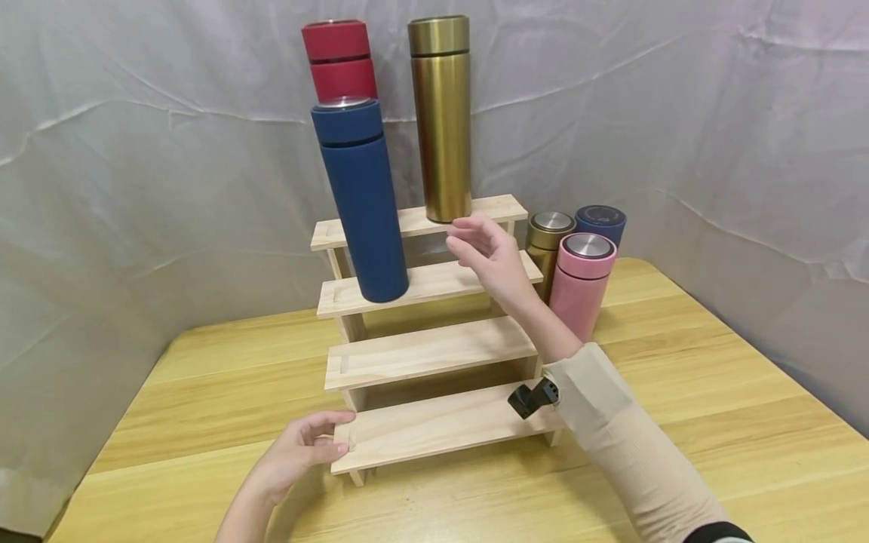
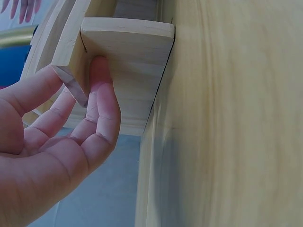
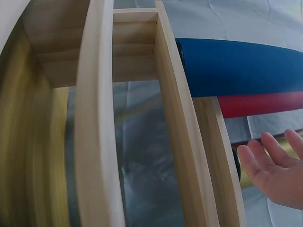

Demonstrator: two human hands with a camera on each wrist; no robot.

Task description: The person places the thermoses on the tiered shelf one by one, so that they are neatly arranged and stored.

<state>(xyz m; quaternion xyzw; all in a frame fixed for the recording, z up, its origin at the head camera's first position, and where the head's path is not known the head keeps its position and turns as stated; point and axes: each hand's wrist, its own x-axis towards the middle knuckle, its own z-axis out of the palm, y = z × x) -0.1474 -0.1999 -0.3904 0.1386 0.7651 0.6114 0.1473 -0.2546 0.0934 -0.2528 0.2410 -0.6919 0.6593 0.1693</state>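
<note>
A stepped wooden rack (image 1: 441,426) with several shelves stands before me. My left hand (image 1: 292,456) grips the left end of its lowest shelf; in the left wrist view a finger (image 2: 106,101) reaches under the board. On the top shelf a tall gold vacuum flask (image 1: 441,128) stands upright toward the right. My right hand (image 1: 498,264), fingers loosely bent and holding nothing, is close to that flask's base. A tall blue flask (image 1: 363,211) stands at the left of the second shelf from the top. Behind it rises a red flask (image 1: 342,68), its lower part hidden.
Right of the rack, a shorter gold flask (image 1: 551,226), a pink flask (image 1: 584,283) and a dark blue flask (image 1: 601,219) stand grouped on the wooden table (image 1: 679,362). Grey cloth (image 1: 204,204) hangs behind. A black wrist camera (image 1: 532,397) is strapped to my right sleeve.
</note>
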